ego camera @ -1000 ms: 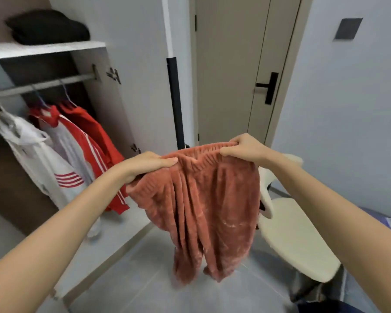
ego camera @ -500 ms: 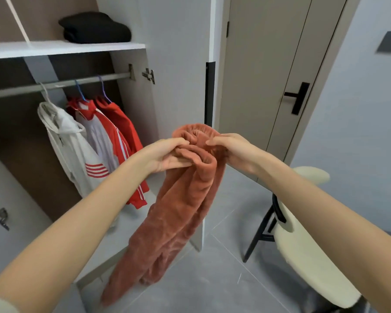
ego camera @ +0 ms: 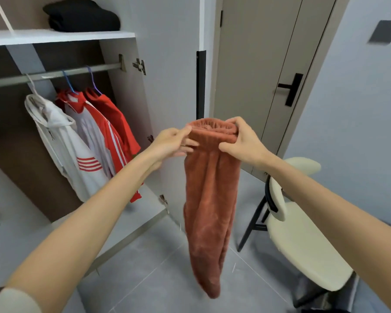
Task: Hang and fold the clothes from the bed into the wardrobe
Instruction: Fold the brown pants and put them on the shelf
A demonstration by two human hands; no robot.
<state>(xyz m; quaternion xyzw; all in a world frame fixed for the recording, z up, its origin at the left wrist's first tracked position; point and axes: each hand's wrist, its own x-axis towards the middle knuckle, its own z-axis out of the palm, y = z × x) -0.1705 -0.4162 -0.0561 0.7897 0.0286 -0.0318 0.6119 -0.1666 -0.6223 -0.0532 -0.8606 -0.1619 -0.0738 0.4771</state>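
Rust-orange fleece trousers [ego camera: 209, 199] hang straight down in front of me, folded lengthwise with both legs together. My left hand [ego camera: 172, 143] pinches the left end of the doubled waistband. My right hand [ego camera: 242, 141] grips the right end of it. The open wardrobe [ego camera: 127, 109] stands to the left. On its rail [ego camera: 54, 74] hang a white hoodie [ego camera: 61, 141], a red-and-white jacket [ego camera: 93, 129] and a red top [ego camera: 117, 123]. A folded black garment [ego camera: 81, 16] lies on the upper shelf [ego camera: 54, 37].
A cream chair [ego camera: 303, 236] with black legs stands at the right, close beside the hanging trousers. A grey door [ego camera: 269, 64] with a black handle is behind them. The wardrobe's open door panel [ego camera: 172, 64] is just left of that door. The floor is grey tile [ego camera: 149, 279].
The waistband was spread wide a second ago; my hands have brought its ends together, so the trousers hang narrow and doubled. My view has turned left toward the wardrobe.
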